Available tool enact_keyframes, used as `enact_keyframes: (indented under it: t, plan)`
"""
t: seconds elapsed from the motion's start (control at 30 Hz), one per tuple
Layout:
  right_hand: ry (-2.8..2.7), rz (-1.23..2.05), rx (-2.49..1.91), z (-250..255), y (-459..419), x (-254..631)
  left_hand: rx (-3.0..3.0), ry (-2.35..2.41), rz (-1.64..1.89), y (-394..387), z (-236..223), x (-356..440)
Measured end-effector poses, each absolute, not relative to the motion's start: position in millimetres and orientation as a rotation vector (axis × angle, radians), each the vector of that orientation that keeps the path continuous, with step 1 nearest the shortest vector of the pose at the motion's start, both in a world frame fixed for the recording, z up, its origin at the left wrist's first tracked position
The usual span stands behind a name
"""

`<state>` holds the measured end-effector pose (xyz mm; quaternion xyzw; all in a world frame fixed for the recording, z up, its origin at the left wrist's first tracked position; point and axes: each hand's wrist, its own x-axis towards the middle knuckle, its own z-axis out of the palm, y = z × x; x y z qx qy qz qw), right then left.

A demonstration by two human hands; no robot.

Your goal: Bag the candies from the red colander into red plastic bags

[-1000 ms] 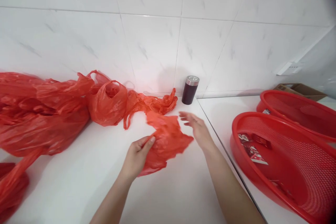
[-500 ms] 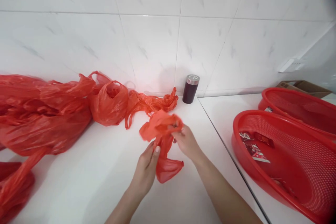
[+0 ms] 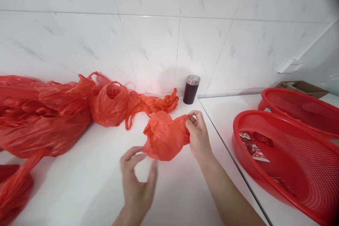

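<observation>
A crumpled red plastic bag [image 3: 165, 137] is held up over the white table, spread out between my two hands. My right hand [image 3: 198, 132] pinches its right edge between thumb and fingers. At the bag's lower left corner is my left hand [image 3: 137, 180], slightly blurred, with thumb and fingers spread apart and the fingertips beside the bag's edge. Behind the bag, a bunch of crumpled red bags [image 3: 156, 103] lies along the wall. A rounded, filled red bag [image 3: 109, 104] stands to its left.
A large heap of red bags [image 3: 53, 120] covers the left side. Against the tiled wall stands a dark tumbler [image 3: 191, 91] with a silver rim. On the right are a red basket [image 3: 291, 169] holding small packets [image 3: 255, 150], another red basket [image 3: 299, 109], and a cardboard box [image 3: 304, 88].
The bag was bunched between both hands and is now spread wider. My left hand has come off it, moving down and left and opening; my right hand has moved right with the bag's edge.
</observation>
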<state>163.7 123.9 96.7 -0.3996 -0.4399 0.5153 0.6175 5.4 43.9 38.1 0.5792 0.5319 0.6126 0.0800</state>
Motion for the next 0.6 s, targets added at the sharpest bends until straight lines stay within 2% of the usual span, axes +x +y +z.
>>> enact_keyframes:
  t: [0.07,0.17,0.3,0.4,0.5,0.6]
  plan:
    - [-1.017,1.372,-0.805,104.1,111.4,152.5,1.869,1.517,1.632,46.7,44.2,23.7]
    - [-1.13,1.563,-0.746,113.3,98.8,150.9,1.747,1.431,1.372,60.1,52.9,32.8]
    - [-1.268,1.556,-0.795,116.7,104.8,180.1,1.462,1.255,1.211,74.3,69.4,11.5]
    - [-1.421,1.311,-0.99,113.6,118.2,206.2,0.999,1.024,1.139,75.0,79.9,-11.5]
    - [-1.564,0.917,-1.222,113.8,121.8,220.0,0.61,0.812,0.973,71.8,82.6,-22.8]
    - [-1.624,0.528,-1.339,121.8,106.2,240.0,0.392,0.796,0.915,70.3,80.7,-22.6]
